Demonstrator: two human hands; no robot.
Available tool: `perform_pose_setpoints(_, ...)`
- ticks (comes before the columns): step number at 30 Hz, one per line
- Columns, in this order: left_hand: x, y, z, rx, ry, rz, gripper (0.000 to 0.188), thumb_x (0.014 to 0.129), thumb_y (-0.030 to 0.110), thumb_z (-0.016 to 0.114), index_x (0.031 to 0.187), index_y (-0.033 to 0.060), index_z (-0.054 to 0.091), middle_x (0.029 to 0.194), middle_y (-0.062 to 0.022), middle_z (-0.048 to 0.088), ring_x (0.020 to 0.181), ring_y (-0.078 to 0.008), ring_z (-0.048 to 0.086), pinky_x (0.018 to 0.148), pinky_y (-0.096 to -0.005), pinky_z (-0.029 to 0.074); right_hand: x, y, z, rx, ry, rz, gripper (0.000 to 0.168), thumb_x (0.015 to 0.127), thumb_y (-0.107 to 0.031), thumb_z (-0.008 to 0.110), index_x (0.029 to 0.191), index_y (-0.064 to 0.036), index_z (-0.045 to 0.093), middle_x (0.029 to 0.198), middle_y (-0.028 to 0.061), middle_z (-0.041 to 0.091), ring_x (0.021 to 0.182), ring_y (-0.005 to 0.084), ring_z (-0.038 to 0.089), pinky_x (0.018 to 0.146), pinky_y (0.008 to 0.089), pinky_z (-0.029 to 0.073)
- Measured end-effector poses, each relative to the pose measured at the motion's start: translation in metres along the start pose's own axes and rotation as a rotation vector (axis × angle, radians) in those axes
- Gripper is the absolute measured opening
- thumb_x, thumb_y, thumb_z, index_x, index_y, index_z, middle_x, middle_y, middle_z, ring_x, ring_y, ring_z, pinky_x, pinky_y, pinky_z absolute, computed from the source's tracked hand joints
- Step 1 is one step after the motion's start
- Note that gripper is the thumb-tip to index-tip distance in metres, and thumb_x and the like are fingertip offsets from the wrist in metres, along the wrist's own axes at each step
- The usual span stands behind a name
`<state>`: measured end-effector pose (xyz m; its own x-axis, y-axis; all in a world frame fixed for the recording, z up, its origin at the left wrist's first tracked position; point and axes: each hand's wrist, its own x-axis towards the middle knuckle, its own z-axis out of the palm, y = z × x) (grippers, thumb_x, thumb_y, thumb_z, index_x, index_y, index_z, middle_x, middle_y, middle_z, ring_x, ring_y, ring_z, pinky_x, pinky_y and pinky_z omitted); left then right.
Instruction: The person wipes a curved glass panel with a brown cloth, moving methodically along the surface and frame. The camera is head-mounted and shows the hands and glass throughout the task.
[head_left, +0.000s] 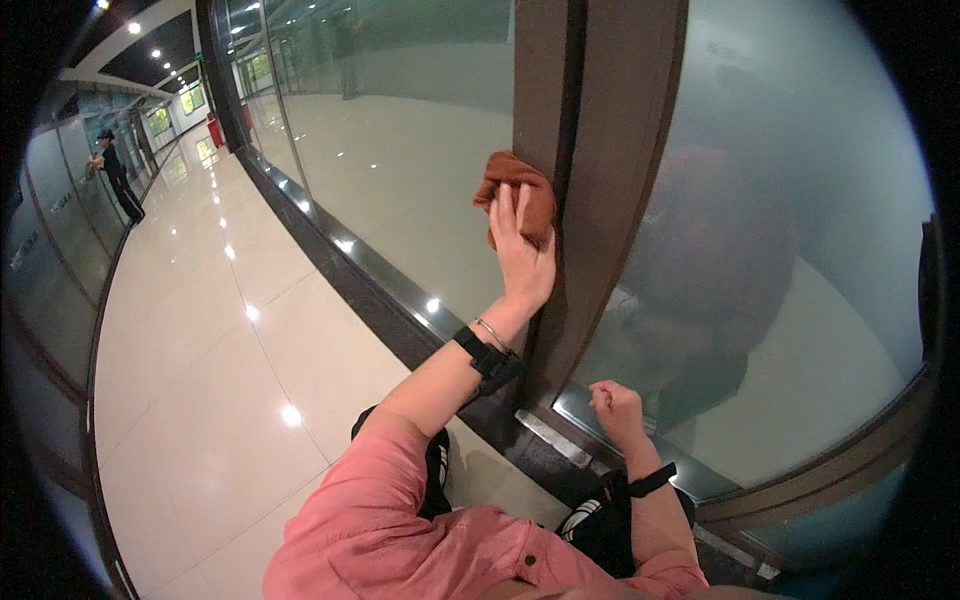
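My left hand (523, 251) presses a reddish-brown cloth (534, 196) flat, its fingers spread over the folds. The cloth lies where a glass pane (405, 172) meets a brown metal door frame (551, 90). A bracelet and a black wristband are on that arm. Lower and to the right, my right hand (619, 411) is curled and holds nothing that shows. It is in front of the lower part of a glass door panel (697, 300), which carries a blurred reflection. Another black band is around my right wrist.
A dark stone sill (352, 300) runs under the glass, beside a glossy tiled floor (225, 360). Across the corridor a person in dark clothes (116, 176) stands at a glass wall (56, 202). A red object (215, 131) stands far down. My shoes are below me.
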<state>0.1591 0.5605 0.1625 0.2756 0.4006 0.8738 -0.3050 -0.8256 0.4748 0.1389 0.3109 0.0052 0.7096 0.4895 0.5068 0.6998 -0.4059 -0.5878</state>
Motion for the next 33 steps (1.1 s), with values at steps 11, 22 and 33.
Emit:
perform_pose_setpoints(11,0.134,0.07,0.015,0.092,0.166,0.364,0.071,0.082,0.004,0.063,0.146,0.0107,0.033,0.152,-0.0178,0.026,0.137,-0.0469,0.022,0.114,-0.0502,0.02,-0.01,0.0,-0.015,-0.018,-0.07,0.117,0.014,0.089,-0.016,0.059,0.089,-0.007,0.069,0.076,0.015,0.067,0.067,0.0321,0.066,0.058,0.0395,0.052)
perform_pose_setpoints(22,0.09,0.096,0.022,-0.06,0.047,0.405,0.072,0.075,-0.002,0.065,0.142,0.0098,0.041,0.152,-0.0133,0.03,0.141,-0.0454,0.018,0.114,-0.0543,0.018,-0.014,-0.026,-0.023,-0.039,-0.088,0.065,0.009,0.087,-0.011,0.062,0.09,-0.007,0.069,0.072,0.0131,0.067,0.066,0.0293,0.067,0.058,0.037,0.051)
perform_pose_setpoints(33,-0.05,0.062,0.053,0.095,-0.067,0.335,0.063,0.078,0.004,0.062,0.138,0.0036,0.044,0.15,-0.0245,0.024,0.137,-0.0496,0.021,0.111,-0.055,0.022,-0.02,-0.014,-0.04,-0.006,-0.036,0.117,0.01,0.087,-0.011,0.062,0.092,-0.005,0.068,0.074,0.0143,0.067,0.061,0.0276,0.065,0.056,0.0346,0.05)
